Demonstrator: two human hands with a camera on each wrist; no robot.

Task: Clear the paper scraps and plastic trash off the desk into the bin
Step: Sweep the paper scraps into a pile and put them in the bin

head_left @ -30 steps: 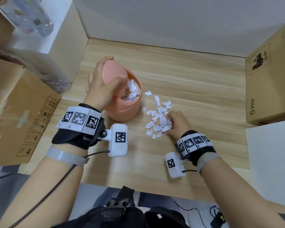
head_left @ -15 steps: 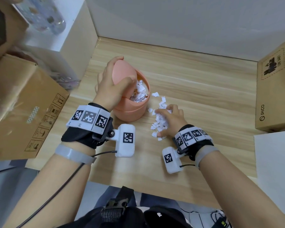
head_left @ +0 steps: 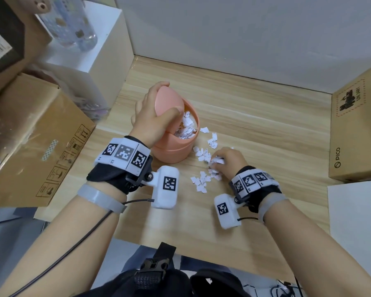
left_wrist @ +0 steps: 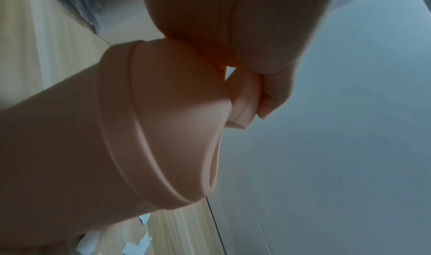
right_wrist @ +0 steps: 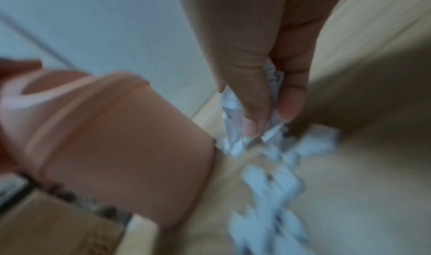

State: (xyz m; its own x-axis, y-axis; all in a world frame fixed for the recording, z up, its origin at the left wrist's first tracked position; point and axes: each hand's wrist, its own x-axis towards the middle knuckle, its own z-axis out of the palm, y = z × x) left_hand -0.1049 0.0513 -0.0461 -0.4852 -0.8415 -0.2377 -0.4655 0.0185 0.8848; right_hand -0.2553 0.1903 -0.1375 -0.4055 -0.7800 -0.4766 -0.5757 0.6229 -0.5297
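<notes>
Right hand [head_left: 229, 158] fingers pinch paper scraps [head_left: 217, 161], left hand [head_left: 153, 116] grips bin lid [head_left: 167, 99]; loose pinch may shed scraps over tabletop [head_left: 255, 116].

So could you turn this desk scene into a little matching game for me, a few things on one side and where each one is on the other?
Things:
1. left hand
2. right hand
3. loose paper scraps
4. PICO box

Places or states:
A. standing at the desk's right edge
B. holding the pink bin's swing lid tipped open
C. lying on the desk beside the bin
D. pinching a bunch of scraps

Pairs: 1-B, 2-D, 3-C, 4-A
</notes>
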